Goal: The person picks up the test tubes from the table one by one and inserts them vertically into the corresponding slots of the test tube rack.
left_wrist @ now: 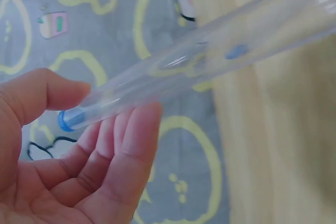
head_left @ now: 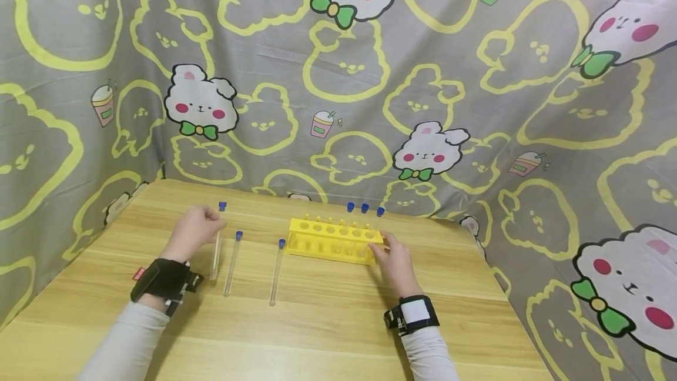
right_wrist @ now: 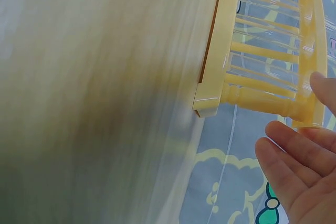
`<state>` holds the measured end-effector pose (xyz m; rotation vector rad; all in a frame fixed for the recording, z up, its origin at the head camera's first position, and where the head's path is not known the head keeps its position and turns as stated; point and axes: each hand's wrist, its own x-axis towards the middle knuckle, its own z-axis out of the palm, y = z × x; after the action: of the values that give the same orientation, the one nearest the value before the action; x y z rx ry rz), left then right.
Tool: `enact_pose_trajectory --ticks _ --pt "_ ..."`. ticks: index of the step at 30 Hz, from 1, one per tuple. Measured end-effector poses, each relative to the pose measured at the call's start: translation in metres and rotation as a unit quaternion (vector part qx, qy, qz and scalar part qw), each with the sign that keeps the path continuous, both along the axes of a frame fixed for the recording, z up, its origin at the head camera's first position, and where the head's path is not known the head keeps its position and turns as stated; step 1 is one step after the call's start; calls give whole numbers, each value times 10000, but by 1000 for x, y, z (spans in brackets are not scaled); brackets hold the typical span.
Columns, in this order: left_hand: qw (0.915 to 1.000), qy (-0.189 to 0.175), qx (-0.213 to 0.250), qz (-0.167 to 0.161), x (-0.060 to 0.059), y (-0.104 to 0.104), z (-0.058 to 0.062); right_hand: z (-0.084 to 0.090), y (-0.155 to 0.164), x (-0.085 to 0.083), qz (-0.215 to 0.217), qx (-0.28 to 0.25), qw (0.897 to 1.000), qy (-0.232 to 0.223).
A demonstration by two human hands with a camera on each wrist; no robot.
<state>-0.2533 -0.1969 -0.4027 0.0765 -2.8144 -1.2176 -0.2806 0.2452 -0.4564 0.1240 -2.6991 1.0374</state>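
My left hand (head_left: pixel 197 229) pinches a clear test tube (left_wrist: pixel 173 69) near its top, just by the blue stopper (left_wrist: pixel 68 120), between thumb and fingers. Whether the tube's lower end touches the table cannot be told. Two more stoppered test tubes, one nearer (head_left: pixel 233 266) and one further right (head_left: pixel 277 278), lie on the table to its right. At the right end of a yellow test tube rack (head_left: pixel 333 243), my right hand (head_left: pixel 395 260) holds the top plate, thumb on one side and fingers on the other. Clear tubes (right_wrist: pixel 262 66) stand in the rack's right part.
Three blue stoppers, left (head_left: pixel 350 207), middle (head_left: pixel 365 208) and right (head_left: pixel 381 211), sit behind the rack near the table's back edge. The wooden table (head_left: pixel 328 334) meets a patterned grey curtain (head_left: pixel 285 57) at the back and sides.
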Motion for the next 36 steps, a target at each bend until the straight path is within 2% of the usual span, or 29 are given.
enact_pose_trajectory --ticks 9,16,21,26,30,36 --pt "9952 937 246 117 -8 30 25 0 0 0 23 -13 10000 19" --pt "9914 1199 505 -114 -17 59 46 -1 0 1 -2 43 9999 98" --pt "9857 1456 804 -252 -25 81 59 -1 0 1 23 -13 10000 2" --pt "9777 1698 1152 -440 -35 101 65 -1 1 -1 -1 -17 10000 26" --pt "9738 1818 1249 -551 -43 117 66 -2 1 -1 5 -53 10000 43" --pt "9708 1818 1369 -762 -48 140 65 -1 1 -1 -4 -98 10000 13"
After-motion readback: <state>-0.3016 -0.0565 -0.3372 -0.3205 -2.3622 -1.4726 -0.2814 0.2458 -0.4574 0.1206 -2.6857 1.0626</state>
